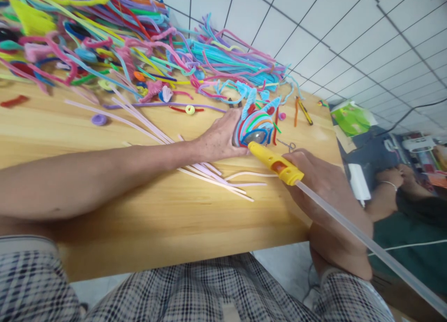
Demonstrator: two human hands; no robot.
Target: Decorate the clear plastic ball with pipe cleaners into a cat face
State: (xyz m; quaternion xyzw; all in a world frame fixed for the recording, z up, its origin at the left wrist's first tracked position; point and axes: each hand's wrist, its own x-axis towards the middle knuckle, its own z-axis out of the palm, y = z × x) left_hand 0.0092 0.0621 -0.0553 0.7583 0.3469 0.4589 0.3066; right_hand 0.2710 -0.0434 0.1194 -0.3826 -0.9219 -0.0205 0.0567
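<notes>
My left hand (223, 133) grips a rounded craft figure (257, 124) wound with striped pipe cleaners, with light blue ears and a dark shiny dome low on its side. In my right hand (309, 177) is a yellow hot glue gun (274, 163). Its nozzle end is at the dome's lower edge; whether it touches is unclear. A long translucent glue stick (363, 240) runs out of the gun's rear. Pale pink and cream pipe cleaners (209, 175) lie crossed beneath my left wrist. Beyond my right hand rests a small pair of scissors (290, 146), partly hidden.
Heaps of coloured pipe cleaners (237, 63) line the back against the tiled wall. A yellow utility knife (305, 111) lies at the far right of the wooden table (157, 229). Another person's hands (394, 177) are off to the right, near a white device (359, 182).
</notes>
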